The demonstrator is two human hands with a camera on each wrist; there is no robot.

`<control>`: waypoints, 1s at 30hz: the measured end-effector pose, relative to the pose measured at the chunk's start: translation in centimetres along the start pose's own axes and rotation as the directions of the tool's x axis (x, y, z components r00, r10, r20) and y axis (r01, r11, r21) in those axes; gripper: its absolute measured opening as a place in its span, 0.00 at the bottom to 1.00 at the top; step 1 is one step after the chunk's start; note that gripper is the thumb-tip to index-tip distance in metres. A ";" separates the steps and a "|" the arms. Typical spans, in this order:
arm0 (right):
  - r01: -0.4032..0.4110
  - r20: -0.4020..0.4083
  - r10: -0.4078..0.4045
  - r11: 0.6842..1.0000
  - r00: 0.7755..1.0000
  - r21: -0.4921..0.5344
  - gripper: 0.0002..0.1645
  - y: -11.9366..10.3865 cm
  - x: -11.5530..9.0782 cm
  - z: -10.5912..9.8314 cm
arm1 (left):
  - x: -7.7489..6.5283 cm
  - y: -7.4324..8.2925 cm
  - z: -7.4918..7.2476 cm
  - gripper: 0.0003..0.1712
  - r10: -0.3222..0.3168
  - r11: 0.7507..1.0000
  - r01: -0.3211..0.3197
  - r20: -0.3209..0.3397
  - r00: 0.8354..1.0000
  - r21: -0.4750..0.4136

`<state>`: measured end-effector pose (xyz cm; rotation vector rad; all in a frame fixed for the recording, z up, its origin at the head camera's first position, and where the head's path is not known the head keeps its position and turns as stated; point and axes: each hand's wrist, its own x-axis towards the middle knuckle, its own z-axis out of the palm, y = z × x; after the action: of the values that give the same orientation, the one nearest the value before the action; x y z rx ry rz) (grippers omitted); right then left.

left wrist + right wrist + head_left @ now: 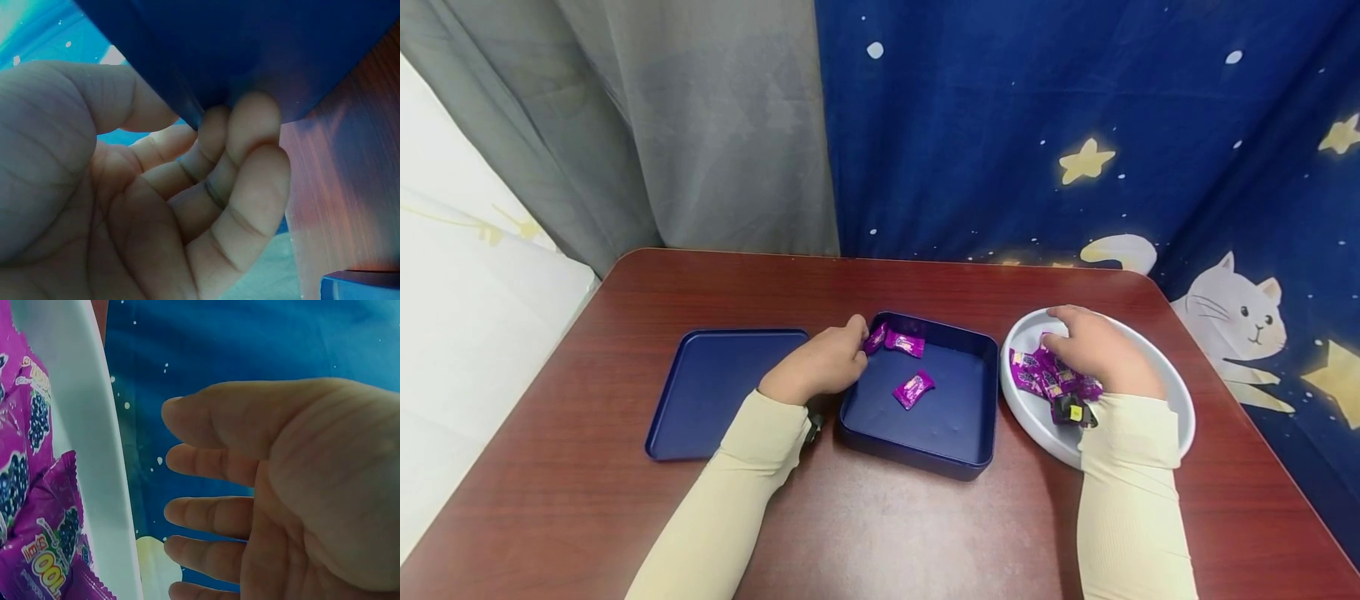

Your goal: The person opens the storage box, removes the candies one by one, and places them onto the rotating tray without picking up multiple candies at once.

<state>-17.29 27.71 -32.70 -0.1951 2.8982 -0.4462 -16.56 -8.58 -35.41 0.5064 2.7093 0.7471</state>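
My left hand (822, 363) is at the left rim of a dark blue square box (917, 446). In the left wrist view, the box's wall (250, 56) stands between the thumb and the curled fingers, which grip it. Inside the box lie 3 purple-wrapped candies, one candy (913, 389) near the middle and the others by the far left corner. My right hand (1105, 350) hovers at a round white tray (1172, 400) holding several purple candies (1037, 372). Its fingers are extended and hold nothing in the right wrist view.
A flat dark blue lid (718, 387) lies on the brown wooden table (587, 417), left of the box. The tray stands close against the box's right side. Grey and blue curtains (970, 125) hang behind the table.
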 end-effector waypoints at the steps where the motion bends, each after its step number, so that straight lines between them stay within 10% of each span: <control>1: 0.007 -0.003 -0.007 1.000 1.000 -0.003 0.38 -0.1 0.0 0.0 | 0.0 0.0 0.0 0.16 0.001 1.000 -0.001 0.000 1.000 0.000; 30: 0.244 0.013 -0.244 0.969 0.970 0.031 0.33 -5.7 -0.2 0.8 | 0.2 -0.2 0.3 0.23 0.020 1.000 -0.019 -0.034 0.999 0.016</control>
<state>-16.38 22.16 -31.65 -0.5526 2.8599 -0.5228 -16.69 -8.51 -35.74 0.5289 2.7474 0.7468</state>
